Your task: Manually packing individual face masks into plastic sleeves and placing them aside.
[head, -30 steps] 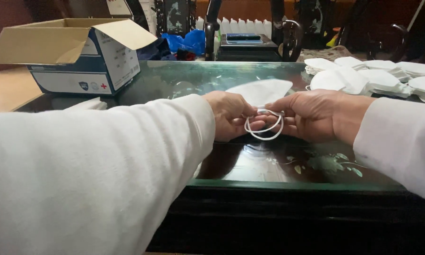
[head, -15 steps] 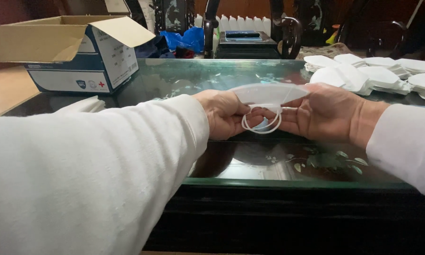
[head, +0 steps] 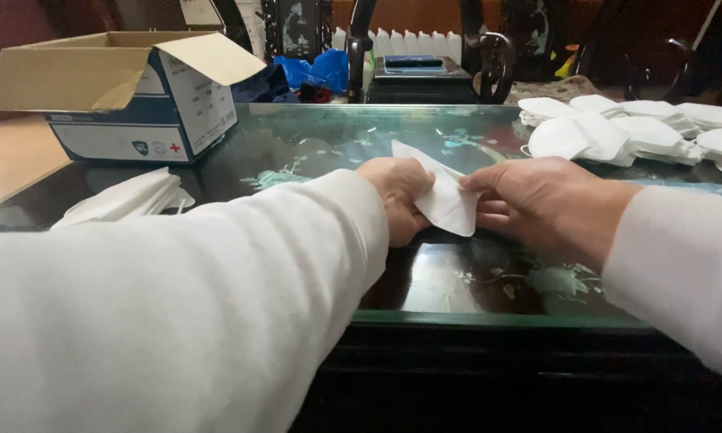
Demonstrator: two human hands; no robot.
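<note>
Head view, only cam I've got. Both hands meet over the dark glass-topped table w/ inlaid pattern point(head: 457, 281), sleeves white. Between them: a folded white fabric face mask point(head: 441, 196), flat, roughly triangular, one pointed corner up and away toward the table's far side, broad edge down near me. Left hand point(head: 401, 196) is curled round the mask's left edge, fingers closed on it, thumb side hidden behind the fabric. Right hand point(head: 545, 204) pinches the right edge w/ fingertips; rest of that hand is loosely bent, palm down. So both are grasping the same mask, neither released. Key relation as I read it: mask sits dead between the hands, touching both, long axis running diagonal from far-left corner to near-right; left hand looks a shade nearer the bulk of it, right holds only the margin. Ear loops not visible from here, can't tell where they lie. Surroundings: open cardboard carton w/ blue-and-white sides point(head: 136, 96) far left on the table, flaps up; small stack of flat white masks point(head: 124, 196) just beside it, left of my left arm; spread pile of rounded white masks point(head: 634, 132) far right, well apart from the hands. Dark carved chairs point(head: 489, 56) behind the table.
</note>
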